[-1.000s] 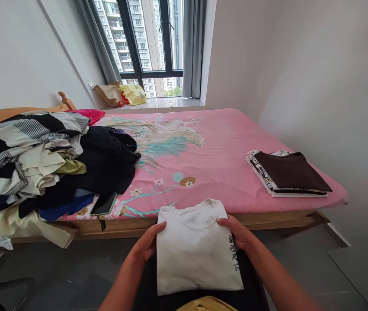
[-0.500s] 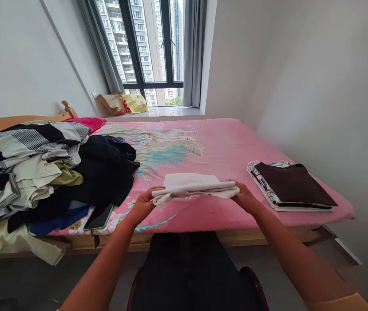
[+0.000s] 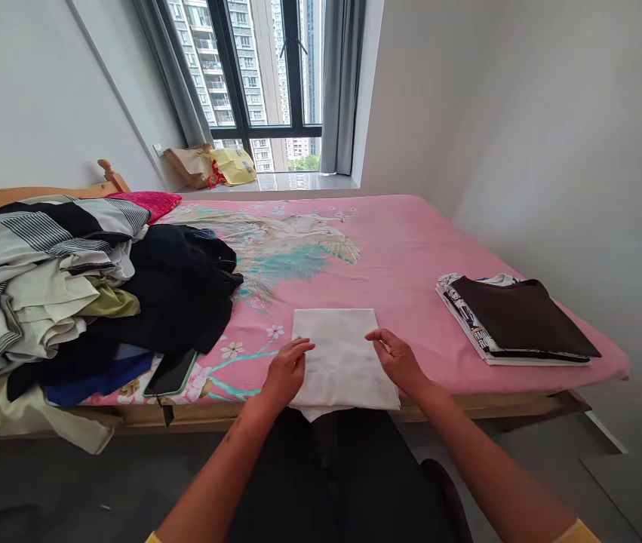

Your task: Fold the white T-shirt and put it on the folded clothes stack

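A folded white shirt (image 3: 340, 354) is laid flat at the near edge of the bed (image 3: 411, 249), its lower edge slightly overhanging. It is touched on either side by the left hand (image 3: 287, 369) and the right hand (image 3: 397, 358), each grip spread, fingers resting flat. A heap of unfolded clothes (image 3: 72, 294) is piled at the bed's left end; folded garments (image 3: 516, 317) are stacked near its right corner.

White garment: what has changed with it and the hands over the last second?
The folded white garment went from the lap up onto the pink bed edge. Left hand and right hand now rest flat on its sides. Clothes heap and folded stack unchanged.
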A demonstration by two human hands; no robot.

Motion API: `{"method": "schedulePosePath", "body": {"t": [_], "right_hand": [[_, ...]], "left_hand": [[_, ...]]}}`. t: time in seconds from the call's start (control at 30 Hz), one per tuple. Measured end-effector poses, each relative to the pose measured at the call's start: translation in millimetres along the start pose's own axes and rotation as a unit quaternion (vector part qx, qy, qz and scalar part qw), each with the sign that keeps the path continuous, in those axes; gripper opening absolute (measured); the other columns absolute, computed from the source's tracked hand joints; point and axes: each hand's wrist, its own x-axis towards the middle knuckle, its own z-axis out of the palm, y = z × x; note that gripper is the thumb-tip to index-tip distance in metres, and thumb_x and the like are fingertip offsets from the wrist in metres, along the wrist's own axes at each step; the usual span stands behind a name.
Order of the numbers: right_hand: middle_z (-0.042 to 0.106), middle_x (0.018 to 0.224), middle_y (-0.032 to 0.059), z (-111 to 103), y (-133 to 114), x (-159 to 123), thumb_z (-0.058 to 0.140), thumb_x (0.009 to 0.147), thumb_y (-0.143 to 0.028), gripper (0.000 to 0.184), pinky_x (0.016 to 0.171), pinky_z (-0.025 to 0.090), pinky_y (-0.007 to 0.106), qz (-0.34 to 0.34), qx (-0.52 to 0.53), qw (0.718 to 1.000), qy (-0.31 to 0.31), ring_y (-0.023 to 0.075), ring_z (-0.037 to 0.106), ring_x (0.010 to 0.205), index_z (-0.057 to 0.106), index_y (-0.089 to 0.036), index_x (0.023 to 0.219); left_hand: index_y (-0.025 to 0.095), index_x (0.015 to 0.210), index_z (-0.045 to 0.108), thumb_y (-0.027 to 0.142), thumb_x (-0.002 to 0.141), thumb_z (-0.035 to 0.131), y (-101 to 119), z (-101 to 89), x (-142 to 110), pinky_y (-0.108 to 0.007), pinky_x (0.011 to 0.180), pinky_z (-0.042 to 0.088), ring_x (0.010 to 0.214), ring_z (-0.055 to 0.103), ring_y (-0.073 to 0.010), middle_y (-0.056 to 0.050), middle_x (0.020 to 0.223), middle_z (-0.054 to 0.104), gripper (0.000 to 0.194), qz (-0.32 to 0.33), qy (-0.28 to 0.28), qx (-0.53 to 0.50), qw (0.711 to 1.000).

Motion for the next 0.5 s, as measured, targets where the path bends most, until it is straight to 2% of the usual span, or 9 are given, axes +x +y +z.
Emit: {"method": "schedulePosePath", "body": {"t": [0.07, 0.13, 0.2, 0.23, 0.3, 0.37, 0.43, 0.5], "right_hand": [[0.064, 0.109, 0.0061, 29.0, -13.2, 12.4, 0.034, 0.087, -0.028, 0.034, 0.094, 0.042, 0.035, -0.062, -0.039, 0.997, 0.001, 0.0189, 0.056, 0.105, 0.059, -0.02, 0.109], [0.057, 0.125, 0.0065, 51.3, -8.8, 17.7, 0.032, 0.088, -0.025, 0.04, 0.106, 0.031, 0.038, -0.105, -0.107, 0.988, -0.045, 0.0185, 0.044, 0.124, 0.056, -0.019, 0.118], [0.045, 0.139, 0.0056, 61.2, 7.6, 16.9, 0.032, 0.089, -0.027, 0.045, 0.113, 0.019, 0.042, -0.104, -0.197, 0.968, -0.119, 0.019, 0.03, 0.134, 0.048, -0.019, 0.129], [0.037, 0.145, 0.0055, 61.1, 17.2, 15.3, 0.033, 0.089, -0.03, 0.048, 0.113, 0.014, 0.044, -0.081, -0.24, 0.956, -0.146, 0.0199, 0.025, 0.137, 0.043, -0.019, 0.134], [0.024, 0.151, 0.0062, 53.2, 32.3, 12.5, 0.032, 0.091, -0.038, 0.054, 0.113, 0.009, 0.048, -0.002, -0.302, 0.939, -0.164, 0.0219, 0.017, 0.14, 0.033, -0.017, 0.141], [0.021, 0.152, 0.0082, 41.5, 35.8, 13.8, 0.031, 0.092, -0.04, 0.056, 0.112, 0.006, 0.053, 0.071, -0.335, 0.926, -0.159, 0.0238, 0.016, 0.14, 0.031, -0.014, 0.142], [0.033, 0.147, 0.0106, 33.8, 25.5, 20.9, 0.032, 0.091, -0.036, 0.05, 0.11, 0.003, 0.058, 0.085, -0.342, 0.924, -0.149, 0.0253, 0.026, 0.136, 0.04, -0.015, 0.136], [0.045, 0.139, 0.011, 34.9, 5.8, 33.2, 0.032, 0.091, -0.03, 0.044, 0.11, 0.008, 0.056, 0.045, -0.32, 0.94, -0.113, 0.024, 0.035, 0.131, 0.048, -0.016, 0.13]], "left_hand": [[0.018, 0.12, 0.058, 0.016, 0.087, 0.032, 13.3, 25.0, 23.1, -0.037, 0.11, 0.032, 0.131, 0.038, -0.0161, -0.006, 0.135, 0.052, 0.042, 0.022, -0.036, 0.063, 0.997], [0.018, 0.131, 0.048, 0.018, 0.088, 0.032, 14.0, 45.7, 32.0, -0.043, 0.113, 0.025, 0.138, 0.026, -0.0195, -0.006, 0.145, 0.039, 0.046, -0.004, -0.086, 0.137, 0.987], [0.019, 0.138, 0.039, 0.031, 0.089, 0.036, 5.2, 57.7, 25.7, -0.048, 0.114, 0.018, 0.14, 0.018, -0.0239, -0.007, 0.15, 0.029, 0.051, -0.046, -0.132, 0.202, 0.969], [0.018, 0.14, 0.035, 0.038, 0.088, 0.038, -0.7, 59.6, 18.3, -0.05, 0.114, 0.015, 0.141, 0.016, -0.0254, -0.008, 0.152, 0.025, 0.056, -0.064, -0.145, 0.226, 0.961], [0.016, 0.143, 0.028, 0.049, 0.086, 0.04, -10.4, 55.7, 1.0, -0.053, 0.113, 0.012, 0.141, 0.013, -0.0269, -0.01, 0.153, 0.019, 0.067, -0.088, -0.158, 0.258, 0.949], [0.012, 0.143, 0.028, 0.052, 0.084, 0.041, -12.5, 44.9, -10.3, -0.058, 0.112, 0.009, 0.14, 0.017, -0.0288, -0.013, 0.152, 0.022, 0.073, -0.103, -0.16, 0.275, 0.943], [0.013, 0.134, 0.043, 0.049, 0.082, 0.044, -5.8, 33.0, -7.8, -0.061, 0.11, 0.005, 0.135, 0.03, -0.0305, -0.015, 0.144, 0.038, 0.063, -0.101, -0.156, 0.286, 0.94], [0.017, 0.122, 0.056, 0.038, 0.085, 0.043, 5.7, 26.1, 9.8, -0.058, 0.112, 0.005, 0.129, 0.04, -0.0276, -0.012, 0.134, 0.052, 0.045, -0.077, -0.13, 0.285, 0.947]]}}
